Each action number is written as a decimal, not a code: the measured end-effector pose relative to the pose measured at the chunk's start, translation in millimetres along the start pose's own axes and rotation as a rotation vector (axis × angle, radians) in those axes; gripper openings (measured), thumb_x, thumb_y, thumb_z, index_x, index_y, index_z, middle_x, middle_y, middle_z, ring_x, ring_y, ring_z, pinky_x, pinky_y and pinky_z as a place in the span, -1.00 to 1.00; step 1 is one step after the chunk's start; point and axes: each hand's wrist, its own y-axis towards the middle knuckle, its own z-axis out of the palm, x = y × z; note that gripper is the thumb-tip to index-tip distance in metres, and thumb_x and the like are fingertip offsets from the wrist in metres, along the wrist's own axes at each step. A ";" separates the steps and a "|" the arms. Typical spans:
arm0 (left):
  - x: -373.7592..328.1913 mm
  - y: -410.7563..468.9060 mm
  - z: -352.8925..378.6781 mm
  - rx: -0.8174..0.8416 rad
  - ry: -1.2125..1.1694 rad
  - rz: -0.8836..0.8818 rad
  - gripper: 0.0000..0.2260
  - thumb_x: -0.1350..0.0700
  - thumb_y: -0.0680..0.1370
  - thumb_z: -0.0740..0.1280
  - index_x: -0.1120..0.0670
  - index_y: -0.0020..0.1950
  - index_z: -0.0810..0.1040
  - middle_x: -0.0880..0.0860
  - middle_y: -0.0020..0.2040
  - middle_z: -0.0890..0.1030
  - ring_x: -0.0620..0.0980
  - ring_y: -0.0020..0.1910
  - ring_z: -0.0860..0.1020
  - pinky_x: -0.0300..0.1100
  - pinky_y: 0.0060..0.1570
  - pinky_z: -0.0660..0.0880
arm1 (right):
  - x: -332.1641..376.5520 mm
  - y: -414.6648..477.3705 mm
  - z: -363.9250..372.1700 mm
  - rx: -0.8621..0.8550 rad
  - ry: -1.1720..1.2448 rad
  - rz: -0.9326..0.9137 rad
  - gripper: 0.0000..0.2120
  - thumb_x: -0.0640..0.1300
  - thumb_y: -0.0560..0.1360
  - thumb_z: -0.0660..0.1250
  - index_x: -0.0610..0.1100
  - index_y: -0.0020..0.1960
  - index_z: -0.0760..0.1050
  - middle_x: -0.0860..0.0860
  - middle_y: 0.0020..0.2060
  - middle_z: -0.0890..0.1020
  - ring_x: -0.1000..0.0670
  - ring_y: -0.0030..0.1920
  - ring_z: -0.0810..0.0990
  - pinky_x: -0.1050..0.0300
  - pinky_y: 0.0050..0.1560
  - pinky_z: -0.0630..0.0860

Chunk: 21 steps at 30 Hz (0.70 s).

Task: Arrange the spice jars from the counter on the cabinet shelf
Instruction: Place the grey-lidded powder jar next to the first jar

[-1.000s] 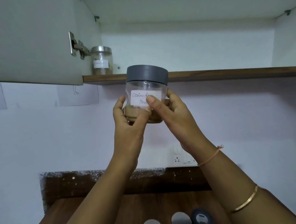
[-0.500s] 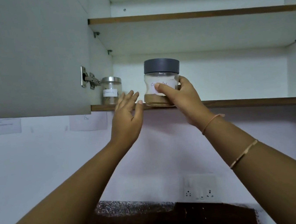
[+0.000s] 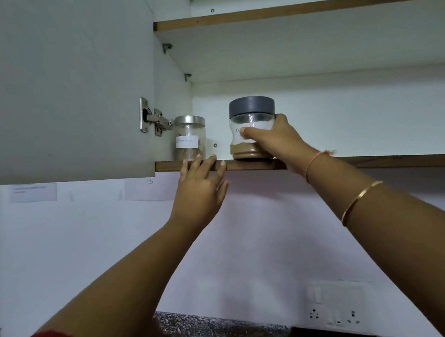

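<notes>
Grey-lidded clear jar (image 3: 253, 132) with brown powder, upright on shelf (image 3: 380, 164), in right hand (image 3: 273, 138) grip; left hand (image 3: 200, 190) open.

We see grey-lidded jar (image 3: 250, 131) upright on cabinet shelf (image 3: 352, 161), brown powder low | steel-lidded jar (image 3: 189, 139) upright, near, at left.

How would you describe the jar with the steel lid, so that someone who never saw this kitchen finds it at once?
Look into the open wall cabinet, at its lower shelf. At the far left end, right beside the door hinge, stands the small steel-lidded jar. Unlike the wider grey-lidded jar held by the right hand, it is slim, has a shiny metal lid, and no hand holds it.
</notes>
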 end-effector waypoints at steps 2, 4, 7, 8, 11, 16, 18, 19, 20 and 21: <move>1.7 -1.0 3.6 -0.049 0.017 0.029 -0.70 0.17 0.46 0.43 0.23 0.15 0.61 0.26 0.14 0.60 0.31 0.18 0.53 0.30 0.24 0.31 | 2.6 12.7 3.1 0.085 -0.008 0.082 -0.36 0.04 0.36 0.46 -0.14 0.31 0.28 -0.02 0.06 0.55 0.00 -0.05 0.57 0.15 -0.19 0.46; 3.9 -0.5 7.1 -0.093 0.032 0.060 -0.73 0.18 0.45 0.44 0.24 0.13 0.62 0.27 0.12 0.61 0.31 0.14 0.55 0.31 0.21 0.33 | 3.4 23.6 8.0 0.160 -0.021 0.140 -0.37 0.00 0.37 0.46 -0.16 0.33 0.30 -0.03 0.00 0.55 0.04 -0.21 0.54 0.19 -0.33 0.39; 7.9 0.0 11.4 -0.123 0.047 0.097 -0.75 0.20 0.45 0.44 0.26 0.10 0.62 0.29 0.09 0.61 0.32 0.12 0.56 0.32 0.20 0.38 | -1.0 39.8 20.1 0.193 -0.038 0.185 -0.40 -0.04 0.39 0.44 -0.16 0.35 0.31 -0.08 0.00 0.55 0.04 -0.27 0.51 0.23 -0.37 0.35; 8.9 0.0 12.6 -0.135 0.060 0.109 -0.75 0.21 0.45 0.44 0.26 0.10 0.62 0.30 0.09 0.61 0.33 0.12 0.56 0.33 0.18 0.40 | -2.1 43.6 24.1 0.192 -0.047 0.193 -0.41 -0.05 0.40 0.44 -0.16 0.35 0.31 -0.09 0.02 0.56 0.02 -0.24 0.52 0.22 -0.34 0.37; 11.3 0.0 15.2 -0.154 0.082 0.121 -0.75 0.21 0.45 0.44 0.26 0.10 0.62 0.30 0.08 0.61 0.33 0.11 0.57 0.33 0.14 0.43 | -5.1 56.8 36.0 0.207 -0.103 0.216 -0.50 -0.06 0.42 0.43 -0.15 0.29 0.37 -0.11 0.09 0.57 -0.06 -0.08 0.56 0.17 -0.21 0.40; 11.6 -1.1 19.5 -0.209 0.077 0.109 -0.76 0.23 0.44 0.44 0.23 0.09 0.64 0.27 0.08 0.62 0.31 0.12 0.57 0.31 0.12 0.45 | -0.1 71.9 50.3 0.305 -0.298 0.256 -0.76 -0.04 0.52 0.33 -0.04 0.13 0.37 -0.07 0.02 0.42 -0.06 -0.13 0.41 0.09 -0.13 0.40; 10.8 -1.7 21.2 -0.225 0.054 0.093 -0.76 0.24 0.43 0.44 0.22 0.09 0.64 0.27 0.08 0.63 0.31 0.12 0.58 0.31 0.11 0.46 | -1.2 78.3 55.2 0.333 -0.370 0.262 -0.70 0.00 0.54 0.30 -0.09 0.20 0.37 -0.11 0.18 0.45 -0.13 0.08 0.45 0.00 0.11 0.42; 9.3 -2.3 19.0 -0.212 0.036 0.087 -0.76 0.25 0.43 0.44 0.22 0.09 0.64 0.27 0.09 0.62 0.31 0.12 0.57 0.31 0.11 0.46 | -2.8 82.2 58.2 0.339 -0.426 0.257 -0.63 0.03 0.55 0.28 -0.12 0.28 0.37 -0.12 0.26 0.43 -0.15 0.19 0.45 -0.02 0.20 0.40; 9.5 -3.7 19.5 -0.250 0.052 0.108 -0.75 0.25 0.42 0.44 0.22 0.09 0.64 0.26 0.09 0.62 0.31 0.13 0.57 0.31 0.11 0.46 | -2.1 81.3 59.9 0.353 -0.478 0.251 -0.56 0.05 0.57 0.25 -0.15 0.36 0.34 -0.14 0.32 0.41 -0.17 0.28 0.42 -0.03 0.27 0.36; 9.6 -3.3 18.2 -0.249 0.050 0.100 -0.75 0.25 0.41 0.45 0.22 0.09 0.65 0.26 0.09 0.63 0.32 0.13 0.57 0.31 0.11 0.46 | -4.8 86.0 63.0 0.361 -0.545 0.230 -0.52 0.06 0.58 0.21 -0.18 0.40 0.32 -0.16 0.36 0.39 -0.18 0.34 0.39 -0.03 0.31 0.33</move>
